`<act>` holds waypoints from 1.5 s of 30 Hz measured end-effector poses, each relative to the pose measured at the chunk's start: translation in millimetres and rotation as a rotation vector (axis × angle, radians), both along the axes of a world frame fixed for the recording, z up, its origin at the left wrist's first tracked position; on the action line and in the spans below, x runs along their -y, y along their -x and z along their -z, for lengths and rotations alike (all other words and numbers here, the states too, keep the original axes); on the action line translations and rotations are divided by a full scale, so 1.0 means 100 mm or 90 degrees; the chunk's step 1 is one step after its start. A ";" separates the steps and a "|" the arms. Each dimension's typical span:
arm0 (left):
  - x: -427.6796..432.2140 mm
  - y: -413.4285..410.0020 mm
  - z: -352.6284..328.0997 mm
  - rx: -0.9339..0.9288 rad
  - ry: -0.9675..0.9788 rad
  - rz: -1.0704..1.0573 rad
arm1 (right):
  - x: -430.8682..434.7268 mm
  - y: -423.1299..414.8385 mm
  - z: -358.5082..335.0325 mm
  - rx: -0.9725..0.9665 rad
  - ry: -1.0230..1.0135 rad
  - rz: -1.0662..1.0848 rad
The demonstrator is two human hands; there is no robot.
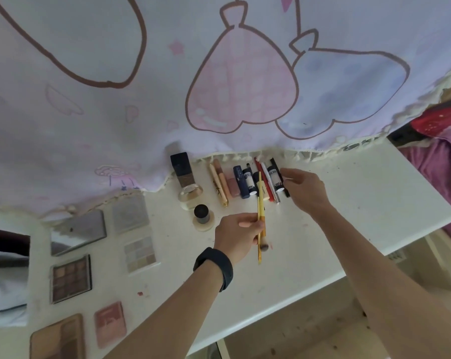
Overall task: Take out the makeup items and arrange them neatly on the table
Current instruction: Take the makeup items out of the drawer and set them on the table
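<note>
the left hand has its fingers curled tight round the brushes, held upright over the white table just in front of the row of sticks and tubes; the right hand reaches to the right end of that row, its fingertips at the black pencil; whether they pinch it or only nudge it i cannot tell

risks, as i judge them: the row is packed side by side, each piece touching the next, so a sideways push from the right hand could roll the round tubes and skew the whole line; the brush handles hang right over the row, and lowering them carelessly could knock a tube askew; the fringed cloth droops onto the far ends of the sticks, so a snag on it could drag them; the glass bottle lies on its side near the row's left end and looks free to roll

counts: two brushes in the left hand, as far as i can make out; about ten sticks and tubes in the row, too crowded for an exact count; one glass bottle; one small jar with a black cap, standing near it; six flat palettes and compacts laid out in two columns on the left
</note>
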State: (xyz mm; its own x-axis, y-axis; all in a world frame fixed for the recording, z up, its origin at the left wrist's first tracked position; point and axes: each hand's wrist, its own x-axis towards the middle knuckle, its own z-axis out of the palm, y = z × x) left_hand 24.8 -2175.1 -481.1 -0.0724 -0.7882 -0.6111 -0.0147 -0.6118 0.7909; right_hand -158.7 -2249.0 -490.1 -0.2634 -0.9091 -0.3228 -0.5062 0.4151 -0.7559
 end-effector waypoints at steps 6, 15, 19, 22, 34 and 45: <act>0.01 0.10 0.01 -0.065 -0.037 -0.013 | -0.76 0.08 -0.13 0.217 0.025 0.077; -0.03 0.32 -0.03 -0.116 -0.066 -0.066 | -1.41 -0.09 -0.05 0.237 -0.012 0.027; 0.05 0.42 -0.08 -0.139 -0.072 -0.116 | -1.47 -0.07 -0.04 0.222 -0.041 0.037; 0.04 0.52 -0.12 -0.130 -0.061 -0.091 | -1.47 -0.04 -0.07 0.261 -0.022 0.057; -0.29 0.07 0.46 0.629 0.473 0.520 | -0.73 0.43 -0.02 0.012 -0.025 0.087; -0.39 -0.03 0.76 0.645 0.620 0.436 | -0.25 0.32 0.05 -0.318 -0.005 -0.086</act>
